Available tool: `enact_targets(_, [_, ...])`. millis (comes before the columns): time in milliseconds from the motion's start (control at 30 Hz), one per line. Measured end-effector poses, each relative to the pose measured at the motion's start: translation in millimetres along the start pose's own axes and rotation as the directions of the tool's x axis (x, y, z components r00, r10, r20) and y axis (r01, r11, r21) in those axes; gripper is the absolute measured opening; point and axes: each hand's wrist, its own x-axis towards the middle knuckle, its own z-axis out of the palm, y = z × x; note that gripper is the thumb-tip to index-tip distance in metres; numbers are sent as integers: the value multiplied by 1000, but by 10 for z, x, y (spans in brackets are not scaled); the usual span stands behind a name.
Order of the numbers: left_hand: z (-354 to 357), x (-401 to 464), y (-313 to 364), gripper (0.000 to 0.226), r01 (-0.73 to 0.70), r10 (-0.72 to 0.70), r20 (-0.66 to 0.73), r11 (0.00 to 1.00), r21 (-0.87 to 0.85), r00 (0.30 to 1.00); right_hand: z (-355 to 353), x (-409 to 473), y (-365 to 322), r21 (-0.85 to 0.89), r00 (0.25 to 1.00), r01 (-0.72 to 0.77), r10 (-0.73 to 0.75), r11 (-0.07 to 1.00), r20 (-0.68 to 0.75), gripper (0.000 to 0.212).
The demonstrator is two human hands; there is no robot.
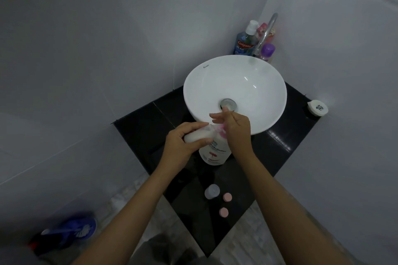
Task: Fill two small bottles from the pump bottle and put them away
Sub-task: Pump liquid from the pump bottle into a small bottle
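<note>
A white pump bottle (215, 151) with a pink pump head stands on the black counter (146, 127) just in front of the basin. My left hand (183, 146) holds a small white bottle (197, 135) tilted on its side, its mouth up against the pink nozzle. My right hand (237, 129) rests on top of the pump head with the fingers spread. A second small clear bottle (212, 191) stands uncapped nearer to me on the counter. Two pink caps (227, 197) (223, 212) lie beside it.
A round white basin (234, 92) fills the middle of the corner counter, with a curved tap (266, 32) behind it. A blue mouthwash bottle (245, 41) and a purple-capped bottle (267, 51) stand by the tap. A white soap dish (317, 107) sits at the right. Blue slippers (71, 230) lie on the floor.
</note>
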Motion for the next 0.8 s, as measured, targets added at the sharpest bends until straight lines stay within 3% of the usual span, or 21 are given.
enact_targets(167, [15,19,9,45,-22,16,60,995,99,998,-31,43,-108,-64,998,65,-63,996,31,37])
enact_targets(267, [42,19,1,44,-30,21,81,993,117,996,-21,26,-156,-5,997,65,-64,998,36,37])
enact_targets(800, [-58,-44,29,42,-41,35,35,986,162,999,-31,10,-173,22,997,58,-59,998,53,36])
